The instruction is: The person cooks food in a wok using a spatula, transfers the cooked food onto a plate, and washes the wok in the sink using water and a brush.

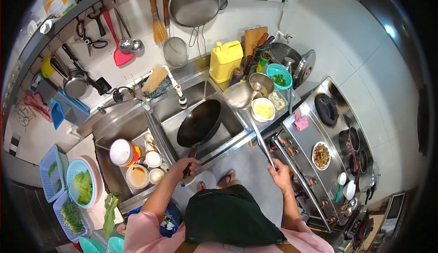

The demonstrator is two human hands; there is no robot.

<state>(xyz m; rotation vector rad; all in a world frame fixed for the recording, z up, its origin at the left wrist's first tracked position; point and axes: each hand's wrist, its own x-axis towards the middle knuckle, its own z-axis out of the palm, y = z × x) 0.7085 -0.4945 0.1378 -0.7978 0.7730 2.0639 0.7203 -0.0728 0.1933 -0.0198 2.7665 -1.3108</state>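
Note:
My left hand (186,168) is closed round the wooden handle of a dark wok (200,123). The wok is tilted over the right basin of the steel sink (232,121), below the faucet (181,99). My right hand (280,174) grips the long metal handle of a ladle (237,95). Its broad, shiny round head seems to be at the counter by the sink's right edge, beside a metal bowl (261,84) and a white bowl of pale yellow food (263,109).
A yellow jug (226,61) and a teal bowl of chopped greens (279,76) stand behind. At right, the stove (299,136) bears a plate of cooked food (321,156) and pots. Stacked tubs (122,152) fill the left basin; vegetable baskets (78,182) sit farther left.

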